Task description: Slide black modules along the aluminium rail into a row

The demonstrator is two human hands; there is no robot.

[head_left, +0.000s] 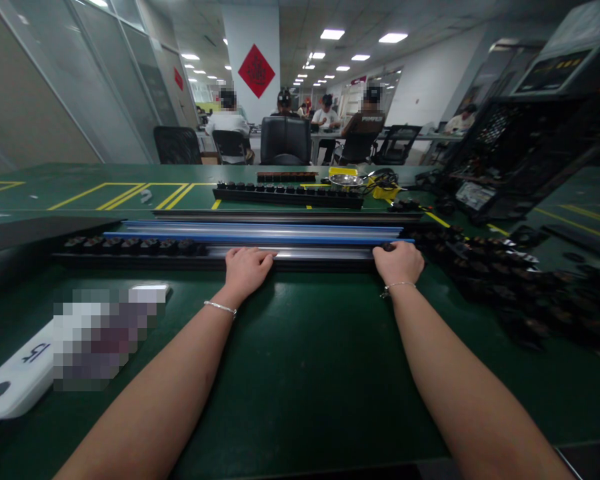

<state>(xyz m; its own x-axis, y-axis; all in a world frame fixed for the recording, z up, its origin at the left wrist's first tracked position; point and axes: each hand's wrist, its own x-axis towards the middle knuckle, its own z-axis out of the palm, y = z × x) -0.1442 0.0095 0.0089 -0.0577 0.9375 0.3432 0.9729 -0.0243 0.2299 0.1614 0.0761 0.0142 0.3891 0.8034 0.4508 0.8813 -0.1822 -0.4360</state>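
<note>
A long black rail (325, 265) with a shiny inner channel lies across the green table. Small black parts (140, 247) sit in a row along its left stretch. My left hand (247, 270) is closed over the rail near its middle, just right of that row. At the rail's right end, my right hand (400, 262) is closed around a small black part (389, 247), of which only the top shows between the fingers. Directly behind the rail lie blue-edged metallic strips (260, 232).
Loose black parts (525, 287) are heaped at the right. Behind stand another filled black rail (287, 197), a metal bowl (346, 181) and a dark equipment rack (500, 147). A white device (25, 367) lies at the left. People sit at far desks.
</note>
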